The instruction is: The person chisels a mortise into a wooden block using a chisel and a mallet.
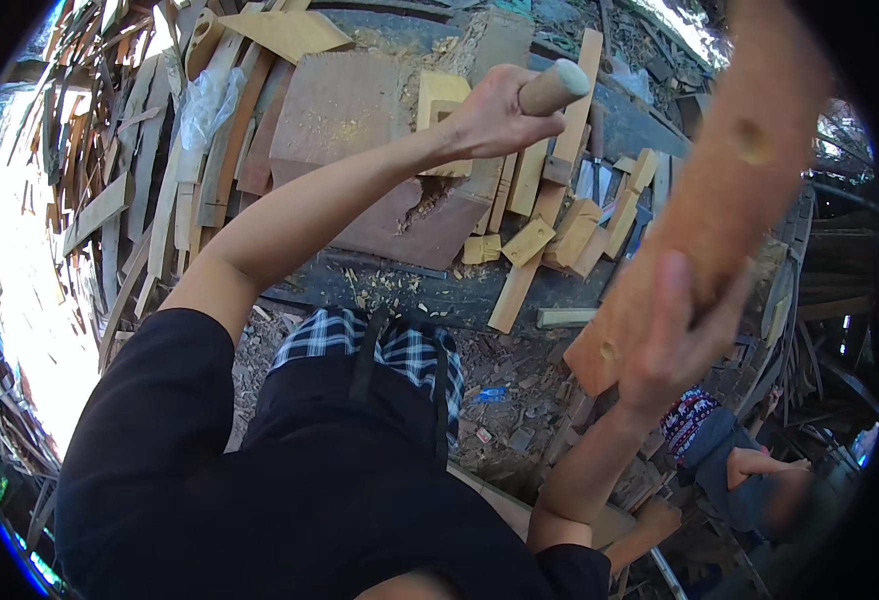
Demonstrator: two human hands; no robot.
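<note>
My left hand [508,112] is closed around a round wooden handle [556,86], its blunt end tilted up toward me. Whatever is at the handle's other end is hidden by the hand. Just below and left of that hand lies a pale wood block with a slot [440,95], partly covered by my wrist. On the right, my right hand [672,345] grips a long reddish-brown wooden board [700,220] near its lower end. The board is raised, slanting up to the right, with two round marks or holes in its face; it is slightly blurred.
A thick wooden slab [335,110] with shavings rests on the dark bench [360,285]. Several small wood blocks [530,241] and strips lie to its right. Scrap wood [140,150] is heaped at left. Another person [720,455] is at lower right. Debris covers the ground.
</note>
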